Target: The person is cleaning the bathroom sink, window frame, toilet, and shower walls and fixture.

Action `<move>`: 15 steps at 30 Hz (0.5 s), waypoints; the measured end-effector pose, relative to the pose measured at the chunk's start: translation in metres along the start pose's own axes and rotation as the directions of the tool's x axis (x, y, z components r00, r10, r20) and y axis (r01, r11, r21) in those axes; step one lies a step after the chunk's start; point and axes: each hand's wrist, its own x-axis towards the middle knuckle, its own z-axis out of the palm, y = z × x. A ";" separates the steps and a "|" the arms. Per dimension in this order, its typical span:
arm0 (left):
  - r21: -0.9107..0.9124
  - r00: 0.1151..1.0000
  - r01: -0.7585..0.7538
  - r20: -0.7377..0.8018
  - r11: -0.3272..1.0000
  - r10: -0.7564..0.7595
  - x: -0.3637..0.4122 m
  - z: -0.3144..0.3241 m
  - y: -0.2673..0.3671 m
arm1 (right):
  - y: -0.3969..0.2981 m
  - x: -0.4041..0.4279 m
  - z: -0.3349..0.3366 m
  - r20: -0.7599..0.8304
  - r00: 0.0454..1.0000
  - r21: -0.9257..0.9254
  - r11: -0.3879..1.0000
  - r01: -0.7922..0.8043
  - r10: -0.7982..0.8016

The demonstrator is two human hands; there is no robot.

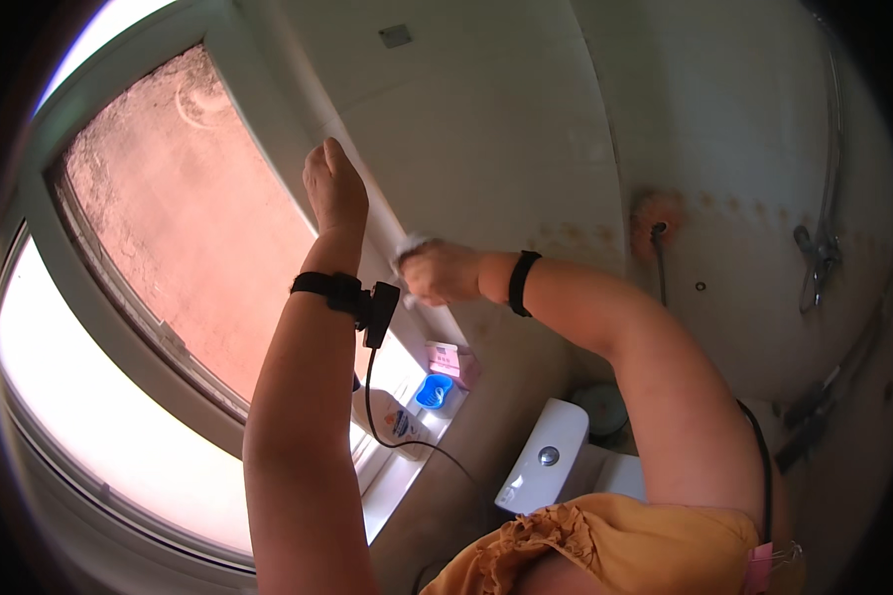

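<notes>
My left hand is raised against the white frame of the window, its fingers curled; whether it grips the frame edge or anything else cannot be made out. Lower and to the right, my right hand is closed around a pale, crumpled cloth, which touches the white window surround beside the tiled wall. Part of the cloth is hidden by my fingers. A black strap circles each forearm, and the left one carries a small black device with a cable.
On the sill below my hands stand a white bottle, a blue plastic dish and a pink box. A toilet cistern is lower right. A shower hose and mixer tap hang on the right wall.
</notes>
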 end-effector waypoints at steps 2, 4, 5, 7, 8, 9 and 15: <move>0.019 0.989 0.062 0.131 0.998 -0.064 0.012 -0.005 -0.001 | 0.001 -0.002 -0.049 -0.277 0.956 -0.004 0.995 -0.098 0.093; -0.019 0.986 0.036 0.166 0.999 -0.032 0.016 0.016 0.022 | 0.025 -0.025 -0.065 -0.517 0.831 0.000 0.971 -0.240 0.205; -0.035 0.984 0.021 0.176 0.999 -0.014 0.018 0.024 0.032 | 0.035 -0.028 -0.069 -0.712 0.593 0.165 0.910 -0.380 0.376; 0.006 0.984 -0.072 0.167 0.997 0.070 0.024 0.032 0.038 | 0.046 -0.020 -0.075 -0.823 0.277 0.349 0.826 -0.443 0.496; 0.122 0.987 -0.125 0.114 0.985 0.111 0.031 0.035 0.041 | 0.051 -0.015 -0.076 -0.733 0.163 0.566 0.725 -0.392 0.661; 0.245 0.986 -0.165 0.060 0.955 0.155 0.038 0.034 0.039 | 0.055 -0.003 -0.075 -0.595 0.068 0.752 0.584 -0.306 0.801; 0.353 0.989 -0.140 0.004 0.925 0.149 0.069 0.046 0.033 | 0.080 0.048 -0.080 -0.524 0.037 0.826 0.519 -0.220 0.851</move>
